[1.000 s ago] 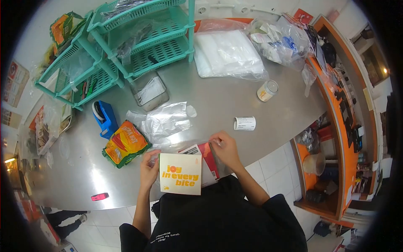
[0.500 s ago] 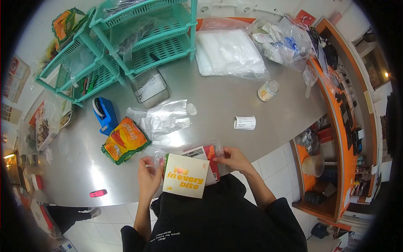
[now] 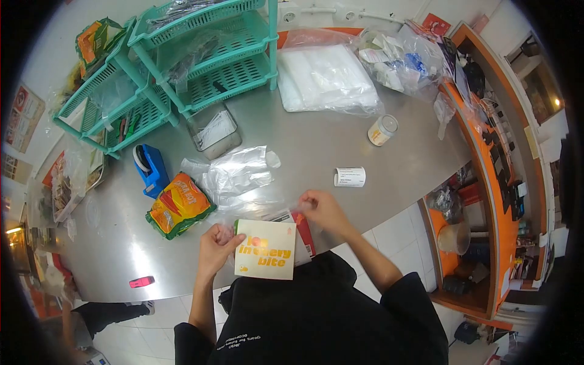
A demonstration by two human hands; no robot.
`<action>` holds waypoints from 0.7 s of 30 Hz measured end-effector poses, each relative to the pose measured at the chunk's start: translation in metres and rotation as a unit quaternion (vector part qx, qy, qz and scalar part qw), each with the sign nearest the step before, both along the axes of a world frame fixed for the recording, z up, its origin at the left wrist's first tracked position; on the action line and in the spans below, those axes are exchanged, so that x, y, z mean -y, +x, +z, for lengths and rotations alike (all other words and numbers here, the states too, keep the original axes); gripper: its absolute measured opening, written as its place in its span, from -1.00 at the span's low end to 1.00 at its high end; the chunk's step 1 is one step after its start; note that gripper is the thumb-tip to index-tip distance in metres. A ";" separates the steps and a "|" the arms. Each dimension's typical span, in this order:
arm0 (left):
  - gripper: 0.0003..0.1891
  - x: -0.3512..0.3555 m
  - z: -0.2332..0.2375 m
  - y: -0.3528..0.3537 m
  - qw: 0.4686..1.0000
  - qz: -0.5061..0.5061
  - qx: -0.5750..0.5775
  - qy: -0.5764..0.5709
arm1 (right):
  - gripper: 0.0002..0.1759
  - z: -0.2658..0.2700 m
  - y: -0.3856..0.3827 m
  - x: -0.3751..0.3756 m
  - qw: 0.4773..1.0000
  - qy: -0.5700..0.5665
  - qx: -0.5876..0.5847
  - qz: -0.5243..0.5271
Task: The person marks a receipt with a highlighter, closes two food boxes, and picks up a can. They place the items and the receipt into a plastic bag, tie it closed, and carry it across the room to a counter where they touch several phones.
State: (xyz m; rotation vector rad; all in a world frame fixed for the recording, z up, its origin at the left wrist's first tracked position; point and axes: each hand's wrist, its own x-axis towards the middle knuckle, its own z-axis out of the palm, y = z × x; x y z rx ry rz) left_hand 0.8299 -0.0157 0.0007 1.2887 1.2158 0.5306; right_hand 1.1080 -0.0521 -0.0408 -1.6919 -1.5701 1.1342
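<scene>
Close to my body is a cream box (image 3: 265,258) with yellow "joy in every bite" lettering, at the opening of a clear plastic bag. My left hand (image 3: 215,248) is closed at the bag's left side, its thumb against the box's left edge. Behind the box, a red printed package (image 3: 303,236) and a white label partly show. My right hand (image 3: 321,211) is raised above the red package, fingers pinched together at what looks like the bag's thin rim. How far the box sits inside the bag is hard to tell.
On the metal table (image 3: 316,146) lie an orange-yellow food packet (image 3: 182,204), a blue tape dispenser (image 3: 152,170), flattened clear bags (image 3: 240,176), a receipt (image 3: 350,177), a can (image 3: 382,130) and a pink object (image 3: 142,281). Green racks (image 3: 213,79) stand behind. Another person's leg (image 3: 112,317) shows lower left.
My right hand has moved up and left from the package's right side, fingers now pinched. My left thumb has come onto the box's edge. The view has shifted slightly.
</scene>
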 end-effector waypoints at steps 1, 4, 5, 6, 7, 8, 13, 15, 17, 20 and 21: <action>-0.79 0.007 0.008 0.002 0.999 0.023 -0.010 0.039 | -0.59 0.002 -0.010 0.014 0.986 0.122 0.107 0.030; -0.80 0.032 -0.008 -0.025 0.993 0.061 0.026 0.099 | -0.49 0.014 -0.022 0.050 0.983 0.161 0.005 -0.092; -0.80 0.039 -0.011 -0.035 0.991 0.067 0.047 0.109 | -0.42 0.015 -0.021 0.062 0.974 0.115 -0.101 -0.168; -0.80 0.043 -0.010 -0.041 0.997 0.033 0.016 0.068 | -0.40 0.009 -0.018 0.074 0.987 0.040 -0.094 -0.127; -0.79 0.047 -0.001 -0.045 1.000 -0.001 -0.014 0.026 | -0.37 0.006 -0.014 0.084 0.992 -0.036 -0.087 -0.085; -0.78 0.050 0.004 -0.049 0.998 -0.036 -0.045 -0.015 | -0.34 0.003 -0.012 0.088 0.990 -0.111 -0.079 -0.043; -0.67 0.049 0.011 -0.061 0.960 -0.213 -0.180 0.034 | -0.36 0.017 -0.024 0.101 0.980 -0.168 -0.097 -0.054; -0.65 0.047 0.015 -0.051 0.955 -0.212 -0.201 0.045 | -0.45 0.017 -0.027 0.102 0.982 -0.140 -0.074 -0.102; -0.65 0.047 0.015 -0.043 0.956 -0.201 -0.200 0.069 | -0.60 0.035 -0.025 0.093 0.983 -0.115 -0.009 -0.143; -0.67 0.038 0.053 -0.033 0.992 -0.075 -0.006 -0.101 | -0.75 0.087 -0.004 0.072 0.982 0.000 0.023 -0.187; -0.66 0.034 0.062 -0.035 0.989 -0.078 0.084 -0.094 | -0.79 0.102 -0.003 0.067 0.978 0.080 0.051 -0.184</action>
